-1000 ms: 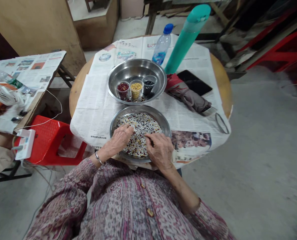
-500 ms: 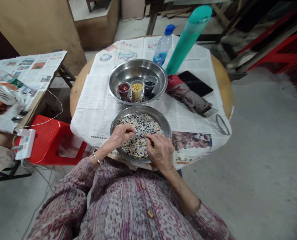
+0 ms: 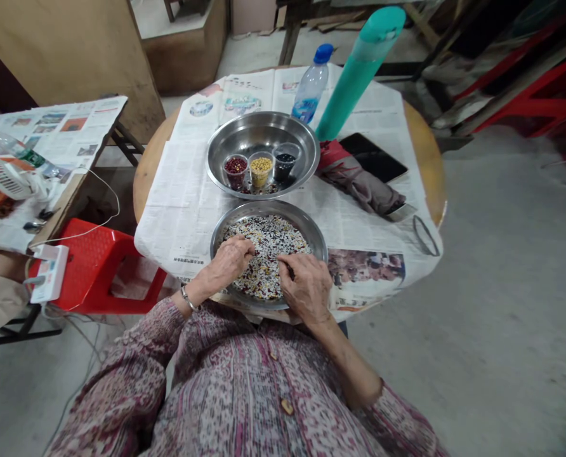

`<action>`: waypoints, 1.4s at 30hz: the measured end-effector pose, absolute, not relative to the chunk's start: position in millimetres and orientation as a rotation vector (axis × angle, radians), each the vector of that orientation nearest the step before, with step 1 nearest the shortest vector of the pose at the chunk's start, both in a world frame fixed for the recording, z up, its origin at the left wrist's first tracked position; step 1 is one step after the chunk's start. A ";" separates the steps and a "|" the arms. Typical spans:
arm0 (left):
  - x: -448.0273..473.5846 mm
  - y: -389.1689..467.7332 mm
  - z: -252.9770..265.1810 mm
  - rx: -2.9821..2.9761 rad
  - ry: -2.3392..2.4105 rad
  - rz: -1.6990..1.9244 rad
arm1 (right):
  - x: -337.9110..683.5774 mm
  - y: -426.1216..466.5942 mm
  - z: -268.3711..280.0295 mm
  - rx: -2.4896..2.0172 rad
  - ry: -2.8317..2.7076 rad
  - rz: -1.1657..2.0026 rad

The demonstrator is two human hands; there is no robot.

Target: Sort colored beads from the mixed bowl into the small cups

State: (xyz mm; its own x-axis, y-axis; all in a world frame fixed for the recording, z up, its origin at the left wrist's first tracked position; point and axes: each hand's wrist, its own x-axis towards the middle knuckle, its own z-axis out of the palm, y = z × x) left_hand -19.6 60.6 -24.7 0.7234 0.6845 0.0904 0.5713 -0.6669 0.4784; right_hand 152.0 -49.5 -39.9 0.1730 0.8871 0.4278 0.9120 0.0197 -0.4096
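"Silver is being seen on the shallow round metal dish (image 3: 313,228). What could be going wrong there?"

"It is being crossed on both sides by the curled left hand (image 3: 228,261) and the curled right hand (image 3: 306,282). If it is being bumped, the tiny mixed white, black, red and yellow grains (image 3: 266,254) could be getting spilled onto the grey-and-white printed newspaper (image 3: 178,190). The wrong grain could be getting pinched too, since all the colours are being mixed so closely."

"Is a grain being held now?"

"That cannot be told. Fingers are being bent in over the grains on both hands, but the tips are not being shown clearly."

"Where is the dish being rested?"

"On the newspaper, near the front edge of the round brown wooden table (image 3: 143,181)."

"And behind it?"

"There, three small clear plastic cups (image 3: 260,180) are being held in a deep, wide silver metal bowl (image 3: 249,133). Dark red grains (image 3: 236,165) are being held in the left one, yellow grains (image 3: 261,165) in the middle, black grains (image 3: 285,158) in the right. Loose dark bits (image 3: 269,188) are being seen in front of them."
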 end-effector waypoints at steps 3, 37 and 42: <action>-18.6 61.4 -23.6 2.524 0.937 0.331 | 152.2 -49.6 -40.5 -1.846 -1.698 -0.044; -11.4 57.2 -32.9 2.481 0.929 0.440 | 152.2 -49.9 -37.7 -1.850 -1.700 -0.037; -10.3 58.7 -30.7 2.508 0.924 0.335 | 152.0 -49.5 -37.4 -1.838 -1.687 -0.059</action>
